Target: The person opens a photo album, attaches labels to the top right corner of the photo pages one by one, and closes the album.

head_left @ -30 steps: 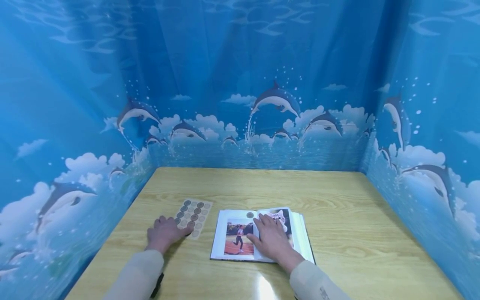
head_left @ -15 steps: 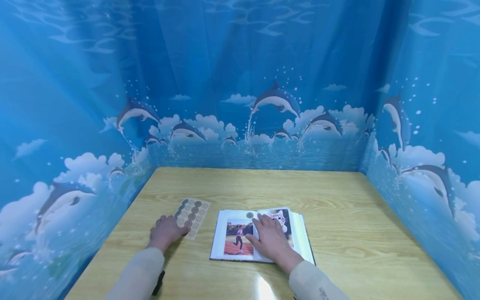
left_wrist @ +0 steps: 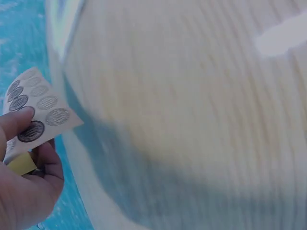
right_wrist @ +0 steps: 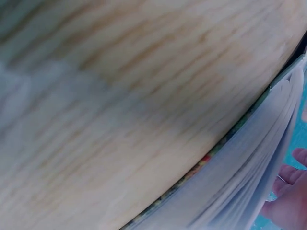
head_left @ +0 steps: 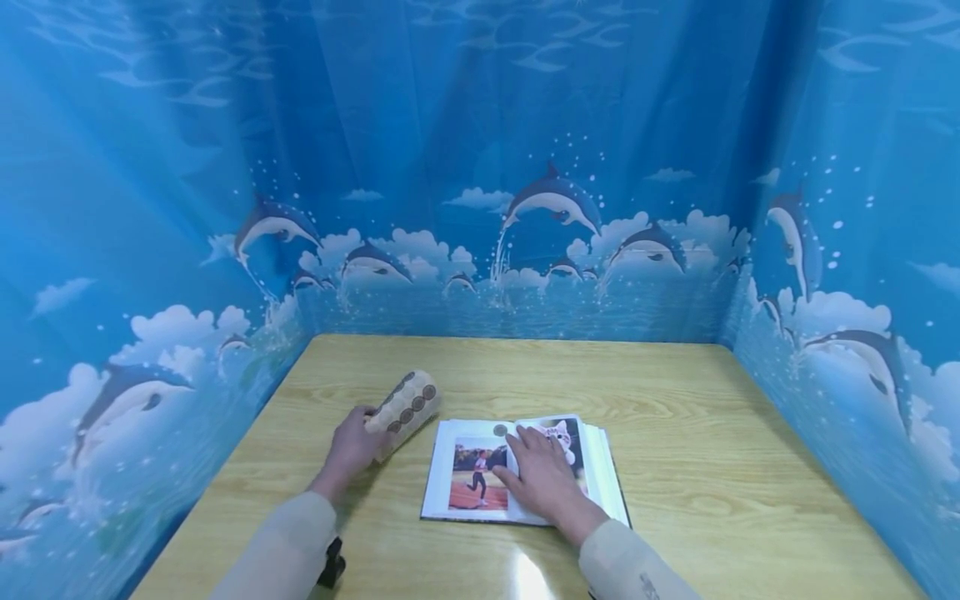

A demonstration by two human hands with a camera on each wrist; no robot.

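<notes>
A sheet of round stickers (head_left: pixel 408 410), kraft-coloured with dark and pale circles, is lifted and bowed. My left hand (head_left: pixel 352 442) pinches it by its near edge. In the left wrist view the thumb lies on the printed face of the sticker sheet (left_wrist: pixel 41 103), with curled fingers beneath. An open photo album (head_left: pixel 442 475) lies to the right, showing a runner photo (head_left: pixel 478 479) and a partly covered cat photo (head_left: pixel 572 442). One round sticker (head_left: pixel 500 431) sits on its left page, near the top. My right hand (head_left: pixel 543 475) rests flat across the right page, fingers spread.
Both items are on a wood-grain table (head_left: pixel 712 433). Blue dolphin-print curtains (head_left: pixel 480 167) enclose its back and sides. In the right wrist view, the album's page edges (right_wrist: pixel 259 158) fan slightly above the table.
My left hand has gone from touching the flat sticker sheet to gripping it, and the sheet has come up off the table, bending. The right hand and album have stayed put.
</notes>
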